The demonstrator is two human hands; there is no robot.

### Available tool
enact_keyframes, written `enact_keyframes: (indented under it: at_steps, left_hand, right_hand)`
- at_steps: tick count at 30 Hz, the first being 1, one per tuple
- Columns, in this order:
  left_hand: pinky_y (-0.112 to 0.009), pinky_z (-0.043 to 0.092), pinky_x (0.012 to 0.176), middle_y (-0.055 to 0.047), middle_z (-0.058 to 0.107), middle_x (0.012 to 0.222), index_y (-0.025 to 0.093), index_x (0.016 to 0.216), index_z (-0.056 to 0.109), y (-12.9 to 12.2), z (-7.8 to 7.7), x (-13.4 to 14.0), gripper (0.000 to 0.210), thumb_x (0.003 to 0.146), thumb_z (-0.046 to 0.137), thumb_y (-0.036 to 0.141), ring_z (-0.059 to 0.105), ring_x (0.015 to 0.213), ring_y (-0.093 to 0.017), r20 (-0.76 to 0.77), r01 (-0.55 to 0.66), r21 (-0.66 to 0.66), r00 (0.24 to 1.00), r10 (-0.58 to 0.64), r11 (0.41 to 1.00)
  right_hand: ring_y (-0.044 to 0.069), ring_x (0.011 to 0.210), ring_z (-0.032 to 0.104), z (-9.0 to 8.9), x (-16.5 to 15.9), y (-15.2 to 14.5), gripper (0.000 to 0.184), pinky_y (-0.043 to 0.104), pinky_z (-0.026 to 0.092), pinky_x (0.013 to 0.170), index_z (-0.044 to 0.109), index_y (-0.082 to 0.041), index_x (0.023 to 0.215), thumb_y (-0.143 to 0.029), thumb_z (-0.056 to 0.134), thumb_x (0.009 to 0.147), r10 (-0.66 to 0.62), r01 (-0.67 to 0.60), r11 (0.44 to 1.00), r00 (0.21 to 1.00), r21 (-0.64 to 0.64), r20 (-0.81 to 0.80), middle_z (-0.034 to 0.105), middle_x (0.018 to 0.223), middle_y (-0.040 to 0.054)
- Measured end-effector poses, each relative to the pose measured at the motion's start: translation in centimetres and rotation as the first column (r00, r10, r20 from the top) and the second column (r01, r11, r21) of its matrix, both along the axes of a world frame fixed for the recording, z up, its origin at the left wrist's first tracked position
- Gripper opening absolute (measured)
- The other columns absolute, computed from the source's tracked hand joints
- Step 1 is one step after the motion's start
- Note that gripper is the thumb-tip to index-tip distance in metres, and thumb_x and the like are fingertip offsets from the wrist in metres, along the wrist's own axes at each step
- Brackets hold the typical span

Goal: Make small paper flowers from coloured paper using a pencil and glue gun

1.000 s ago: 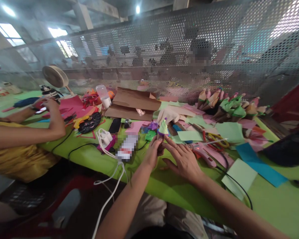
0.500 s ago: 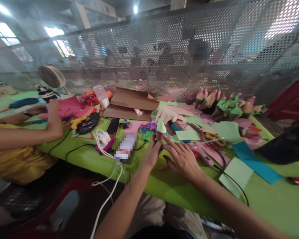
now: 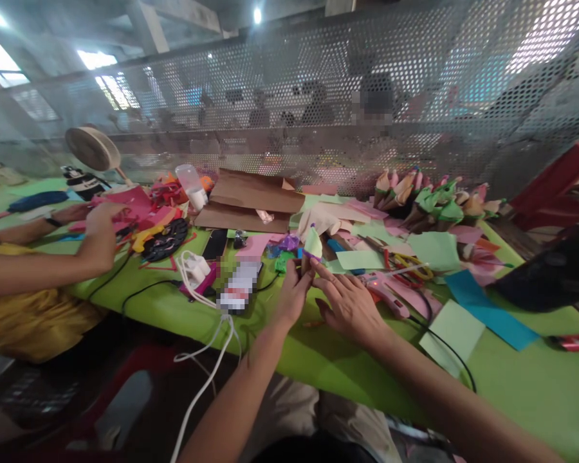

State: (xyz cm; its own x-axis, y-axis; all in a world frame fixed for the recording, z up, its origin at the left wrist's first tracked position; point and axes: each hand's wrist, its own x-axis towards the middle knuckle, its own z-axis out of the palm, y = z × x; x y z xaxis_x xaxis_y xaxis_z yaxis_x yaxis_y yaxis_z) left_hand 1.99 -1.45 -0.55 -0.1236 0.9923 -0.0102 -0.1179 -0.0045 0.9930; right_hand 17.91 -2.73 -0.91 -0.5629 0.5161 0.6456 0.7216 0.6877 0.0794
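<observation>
My left hand (image 3: pixel 293 292) is closed around the lower part of a small paper cone (image 3: pixel 312 245), holding it upright above the green table. The cone is pale green with a purple edge and a purple tip; its base is hidden by my fingers. My right hand (image 3: pixel 350 301) lies close on the other side with its fingers stretched out, the index fingertip touching the cone's purple edge. Just right of that hand rests a pink glue gun (image 3: pixel 390 297) with a small red light on and a black cord.
A phone (image 3: pixel 241 286) and a white charger (image 3: pixel 193 267) with cables lie left of my hands. Paper sheets, brown card (image 3: pixel 255 186) and scissors (image 3: pixel 417 269) cover the back. Finished-looking paper bundles (image 3: pixel 439 199) stand at back right. A co-worker's hand (image 3: pixel 101 222) handles pink paper.
The view has shifted slightly, so the table things sit a little further left. My hands keep their hold and touch on the cone. The co-worker's hands have moved slightly over the pink paper.
</observation>
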Motion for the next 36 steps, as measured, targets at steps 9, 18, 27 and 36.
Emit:
enact_keyframes:
  at_steps: [9,18,27,36]
  left_hand:
    - [-0.033,0.048,0.083,-0.001,0.064,0.094,0.025,0.1,0.047,-0.25,0.53,-0.14,0.021,0.096,0.061,0.041,0.064,0.091,-0.021,-0.281,0.06,0.084,0.959,-0.034,0.995]
    - [-0.04,0.053,0.082,-0.007,0.07,0.101,0.025,0.102,0.047,-0.54,0.88,-0.29,0.021,0.097,0.058,0.042,0.071,0.092,-0.027,-0.46,0.057,0.148,0.888,0.018,0.987]
    - [-0.034,0.047,0.071,-0.005,0.07,0.088,0.026,0.099,0.044,-0.55,0.53,-0.24,0.017,0.098,0.057,0.037,0.071,0.083,-0.027,-0.548,0.054,0.167,0.835,0.047,0.984]
    - [-0.033,0.044,0.068,-0.011,0.073,0.091,0.024,0.108,0.048,-0.61,0.64,-0.01,0.02,0.101,0.054,0.042,0.074,0.083,-0.03,-0.695,0.036,0.115,0.717,0.054,0.993]
  right_hand:
    - [0.027,0.087,0.063,-0.12,0.47,0.25,0.026,0.039,0.041,0.076,0.062,-0.022,0.109,-0.01,0.059,0.086,0.001,-0.001,0.999,1.0,-0.053,0.0,0.066,0.148,0.0143]
    - [0.025,0.086,0.064,0.34,0.4,0.15,0.023,0.038,0.042,0.077,0.062,-0.02,0.107,-0.009,0.058,0.088,0.006,-0.006,1.0,0.999,-0.002,-0.037,0.073,0.135,0.0148]
    - [0.026,0.087,0.064,0.22,0.5,0.24,0.023,0.039,0.042,0.078,0.061,-0.021,0.106,-0.009,0.056,0.087,0.009,-0.01,0.999,1.0,-0.039,-0.023,0.065,0.149,0.0153]
    - [0.026,0.085,0.063,0.23,0.47,0.23,0.026,0.038,0.042,0.076,0.061,-0.021,0.11,-0.008,0.053,0.089,-0.013,0.012,0.999,0.999,-0.033,-0.031,0.072,0.138,0.0142]
